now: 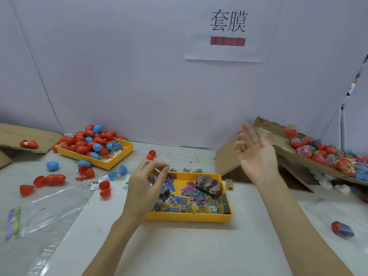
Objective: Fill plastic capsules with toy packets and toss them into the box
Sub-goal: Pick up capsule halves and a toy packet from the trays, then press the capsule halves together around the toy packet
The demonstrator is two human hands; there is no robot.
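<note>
Right hand (256, 154) raised, fingers spread — capsule (291, 132) airborne over box (282, 140).

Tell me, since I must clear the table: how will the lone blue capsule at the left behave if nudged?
The blue capsule looks closed and egg-shaped, so it would probably roll, likely in a curve. It seems hollow plastic, thus light. Its smooth shell may slip under fingertips.

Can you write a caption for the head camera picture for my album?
Right hand open after tossing a red capsule toward the cardboard box.
</note>
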